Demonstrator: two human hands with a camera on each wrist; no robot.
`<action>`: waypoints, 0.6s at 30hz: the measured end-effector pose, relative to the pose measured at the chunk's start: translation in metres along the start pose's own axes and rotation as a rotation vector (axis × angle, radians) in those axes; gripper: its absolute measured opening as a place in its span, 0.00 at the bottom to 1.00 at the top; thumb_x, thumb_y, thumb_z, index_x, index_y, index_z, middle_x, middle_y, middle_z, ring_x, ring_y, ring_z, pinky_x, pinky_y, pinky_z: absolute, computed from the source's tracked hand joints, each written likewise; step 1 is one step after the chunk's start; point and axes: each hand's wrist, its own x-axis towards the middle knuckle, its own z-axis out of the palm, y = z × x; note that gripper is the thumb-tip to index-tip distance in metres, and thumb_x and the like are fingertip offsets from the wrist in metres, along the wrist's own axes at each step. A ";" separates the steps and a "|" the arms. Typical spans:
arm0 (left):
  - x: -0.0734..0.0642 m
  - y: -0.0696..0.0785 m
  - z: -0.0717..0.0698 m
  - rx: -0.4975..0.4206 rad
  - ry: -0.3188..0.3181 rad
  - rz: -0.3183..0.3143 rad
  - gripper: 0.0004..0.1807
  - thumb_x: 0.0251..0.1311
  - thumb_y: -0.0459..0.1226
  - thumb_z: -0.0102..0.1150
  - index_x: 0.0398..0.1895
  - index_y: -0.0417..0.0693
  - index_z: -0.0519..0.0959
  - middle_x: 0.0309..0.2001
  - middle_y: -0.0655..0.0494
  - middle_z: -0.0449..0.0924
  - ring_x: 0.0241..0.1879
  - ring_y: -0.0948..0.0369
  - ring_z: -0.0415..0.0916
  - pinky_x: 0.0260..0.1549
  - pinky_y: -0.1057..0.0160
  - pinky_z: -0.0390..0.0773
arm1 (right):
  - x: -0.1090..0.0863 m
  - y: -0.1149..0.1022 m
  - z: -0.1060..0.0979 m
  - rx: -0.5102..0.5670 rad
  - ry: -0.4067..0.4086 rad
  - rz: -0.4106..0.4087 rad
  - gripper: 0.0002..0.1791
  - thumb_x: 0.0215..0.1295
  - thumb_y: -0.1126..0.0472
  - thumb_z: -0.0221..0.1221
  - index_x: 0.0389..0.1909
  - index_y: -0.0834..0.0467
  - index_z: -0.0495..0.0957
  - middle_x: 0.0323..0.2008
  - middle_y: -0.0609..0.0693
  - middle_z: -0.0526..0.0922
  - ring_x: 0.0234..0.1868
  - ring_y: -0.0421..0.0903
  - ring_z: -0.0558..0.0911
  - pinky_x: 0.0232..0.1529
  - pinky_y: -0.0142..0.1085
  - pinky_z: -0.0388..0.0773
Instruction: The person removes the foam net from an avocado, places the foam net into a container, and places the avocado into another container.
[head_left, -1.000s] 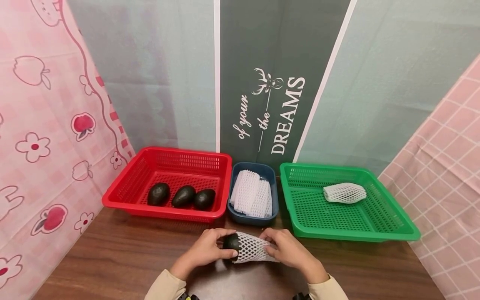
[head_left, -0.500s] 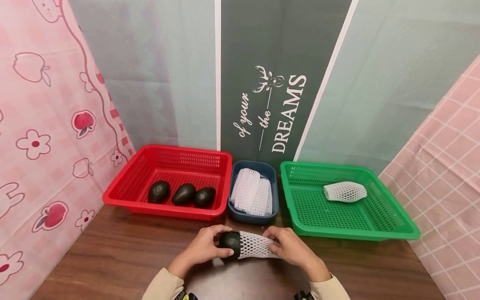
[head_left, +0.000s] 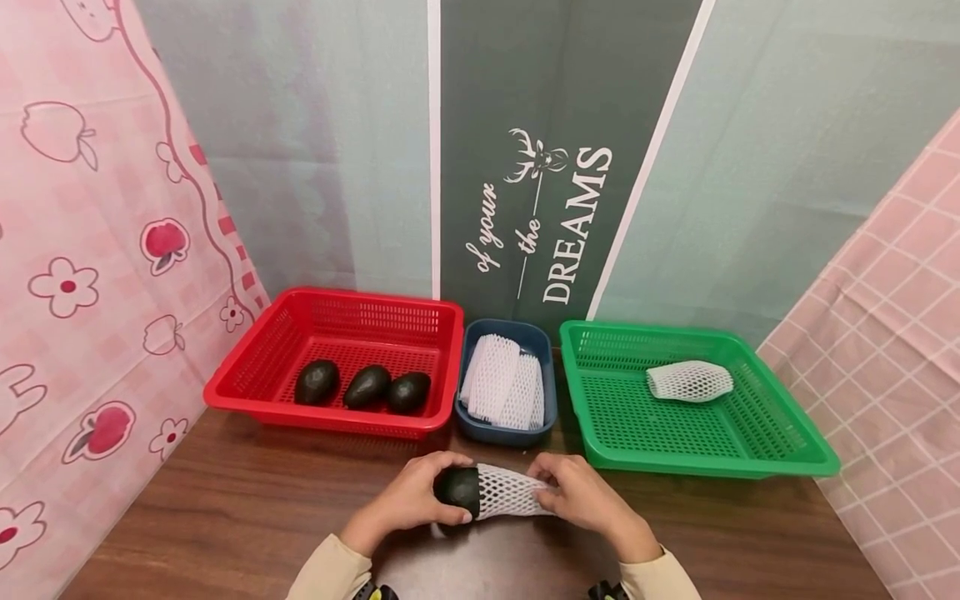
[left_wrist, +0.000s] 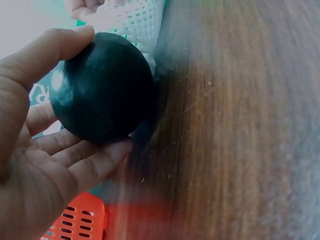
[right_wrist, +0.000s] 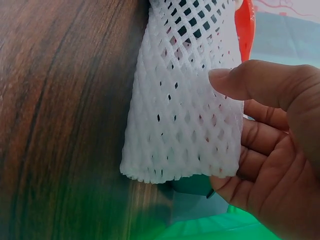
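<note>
In the head view my left hand [head_left: 408,498] grips the bare end of a dark avocado [head_left: 457,490], thumb on the near side and fingers on the far side. The avocado's right end sits inside the mouth of a white foam net sleeve [head_left: 508,492]. My right hand [head_left: 583,498] pinches the sleeve towards its other end. Close up in the left wrist view, the fingers curl round the rounded avocado [left_wrist: 105,90]. From the right wrist, the sleeve [right_wrist: 185,125] hangs flattened under the thumb, dark avocado showing through its upper mesh.
A red basket [head_left: 330,419] at left holds three bare avocados [head_left: 367,387]. Beside it, a blue bin [head_left: 498,435] contains several foam net sleeves [head_left: 497,379]. At right stands a green basket [head_left: 705,464] with one net-covered avocado [head_left: 690,381]. Fabric backdrops enclose the brown table [head_left: 225,500].
Compared with a second ago, more of the avocado shows bare at the left of the sleeve. The sleeve looks narrower, and my right hand has shifted slightly right.
</note>
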 end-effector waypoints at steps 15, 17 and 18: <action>-0.009 0.003 -0.014 0.040 0.025 0.001 0.30 0.37 0.43 0.74 0.47 0.45 0.77 0.42 0.61 0.78 0.38 0.65 0.72 0.39 0.61 0.73 | -0.010 0.004 -0.012 -0.033 0.043 0.029 0.10 0.51 0.69 0.64 0.32 0.53 0.77 0.24 0.36 0.75 0.24 0.32 0.71 0.25 0.30 0.70; -0.009 0.003 -0.016 0.039 0.034 0.000 0.30 0.37 0.43 0.74 0.47 0.44 0.77 0.41 0.61 0.78 0.37 0.65 0.72 0.38 0.60 0.73 | -0.011 0.005 -0.014 -0.037 0.050 0.033 0.10 0.50 0.70 0.64 0.33 0.54 0.77 0.23 0.36 0.75 0.24 0.32 0.71 0.24 0.30 0.70; -0.009 0.003 -0.016 0.037 0.035 0.000 0.30 0.37 0.43 0.74 0.47 0.44 0.77 0.41 0.61 0.78 0.37 0.65 0.72 0.38 0.60 0.73 | -0.011 0.005 -0.015 -0.035 0.049 0.038 0.10 0.50 0.70 0.64 0.33 0.54 0.77 0.23 0.36 0.75 0.24 0.32 0.71 0.24 0.30 0.70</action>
